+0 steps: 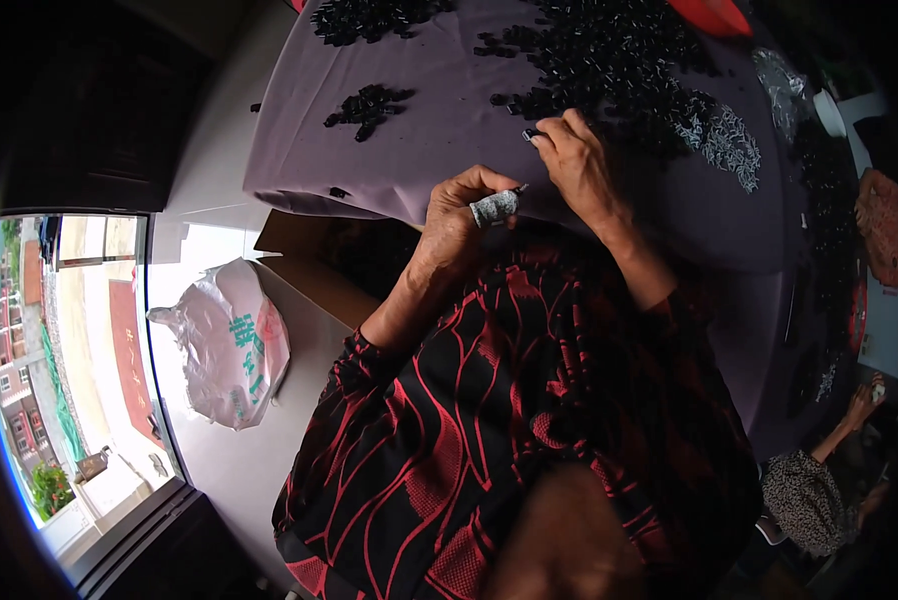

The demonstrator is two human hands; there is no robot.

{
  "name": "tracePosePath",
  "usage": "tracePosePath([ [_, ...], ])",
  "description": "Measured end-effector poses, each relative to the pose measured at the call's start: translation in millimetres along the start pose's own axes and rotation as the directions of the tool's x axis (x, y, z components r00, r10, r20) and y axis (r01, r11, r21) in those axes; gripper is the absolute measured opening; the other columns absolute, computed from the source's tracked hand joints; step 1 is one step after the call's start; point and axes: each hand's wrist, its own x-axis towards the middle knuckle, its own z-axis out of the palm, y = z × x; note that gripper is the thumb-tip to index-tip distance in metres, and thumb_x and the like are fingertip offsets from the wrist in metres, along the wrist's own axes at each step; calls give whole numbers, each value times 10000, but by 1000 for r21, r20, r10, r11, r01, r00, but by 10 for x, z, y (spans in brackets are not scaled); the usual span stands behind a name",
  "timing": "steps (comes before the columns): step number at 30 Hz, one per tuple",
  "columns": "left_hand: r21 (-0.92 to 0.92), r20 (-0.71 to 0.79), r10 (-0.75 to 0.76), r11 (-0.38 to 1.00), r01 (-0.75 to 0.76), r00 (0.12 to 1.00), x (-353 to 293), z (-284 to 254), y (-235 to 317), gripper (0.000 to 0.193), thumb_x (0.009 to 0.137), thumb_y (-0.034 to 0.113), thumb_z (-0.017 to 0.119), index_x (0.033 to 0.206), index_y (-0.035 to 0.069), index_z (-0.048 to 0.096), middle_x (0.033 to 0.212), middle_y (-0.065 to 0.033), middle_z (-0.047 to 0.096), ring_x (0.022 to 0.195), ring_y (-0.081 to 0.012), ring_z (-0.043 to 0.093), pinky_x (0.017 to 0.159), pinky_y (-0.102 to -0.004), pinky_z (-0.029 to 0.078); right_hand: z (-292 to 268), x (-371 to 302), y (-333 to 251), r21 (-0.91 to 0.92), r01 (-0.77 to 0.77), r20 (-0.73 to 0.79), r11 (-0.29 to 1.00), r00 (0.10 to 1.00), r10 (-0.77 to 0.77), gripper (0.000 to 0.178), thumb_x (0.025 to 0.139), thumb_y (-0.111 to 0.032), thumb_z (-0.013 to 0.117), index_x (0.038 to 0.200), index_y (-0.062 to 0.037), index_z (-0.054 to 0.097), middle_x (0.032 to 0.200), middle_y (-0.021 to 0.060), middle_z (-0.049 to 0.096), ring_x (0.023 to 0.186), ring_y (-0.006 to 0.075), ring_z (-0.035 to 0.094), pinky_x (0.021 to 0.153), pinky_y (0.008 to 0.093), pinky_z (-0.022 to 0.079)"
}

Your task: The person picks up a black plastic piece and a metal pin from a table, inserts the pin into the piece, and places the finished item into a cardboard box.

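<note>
My right hand (pixel 577 165) is raised over the cloth-covered table. Its thumb and fingers pinch a small black piece (pixel 530 134) with a pale part on it. Closer to my body, my left hand (pixel 456 220) is closed just off the table's near edge. A grey-white wrap (pixel 493 208) covers one of its fingers, and a small dark piece (pixel 522 188) shows at the fingertips. A large heap of small black pieces (pixel 609 60) spreads beyond my right hand. To its right lies a pile of small silvery metal pieces (pixel 731 150).
Smaller groups of black pieces (pixel 369 108) lie on the purple-grey cloth (pixel 439 120). An open cardboard box (pixel 314 285) sits below the edge at left, beside a white plastic bag (pixel 231 350). A red container (pixel 714 14) is at the far right. Other people's arms (pixel 849 415) show at right.
</note>
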Motion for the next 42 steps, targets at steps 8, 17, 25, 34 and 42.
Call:
tracePosePath([
  [8,290,-123,167,949,-125,978,39,12,153,61,684,-25,472,722,-6,516,618,-37,513,540,-79,463,535,-183,375,-1,101,-52,-10,80,11,997,997,-80,76,658,-48,530,703,-24,474,674,63,469,602,186,498,518,280,416],
  [17,392,-109,142,916,-89,984,45,137,226,50,669,8,530,716,-2,519,634,-15,514,565,-53,450,522,-173,362,-361,-75,-84,817,-254,280,517,960,30,64,694,-27,521,750,-23,489,628,-11,472,532,28,451,496,137,395],
  [25,518,-58,124,852,-76,991,28,237,200,43,665,15,538,702,4,520,621,-10,514,549,-46,433,497,-169,348,-363,-153,-72,718,-4,139,696,981,-138,131,720,-38,499,849,-16,498,674,-5,468,559,31,423,502,138,363],
  [34,522,-73,73,853,-24,995,33,256,204,58,660,17,527,715,0,521,634,-16,516,563,-58,449,530,-176,368,-404,-208,-174,727,-124,152,675,988,18,106,704,-21,514,808,-17,495,664,-5,474,570,37,438,514,144,370],
  [42,388,-13,-26,921,29,1000,49,212,152,93,670,33,533,749,-10,507,617,-20,518,535,-60,459,474,-167,362,-301,-254,-139,697,-19,80,717,995,-51,120,688,10,511,802,-19,537,672,24,493,580,75,464,508,184,395],
])
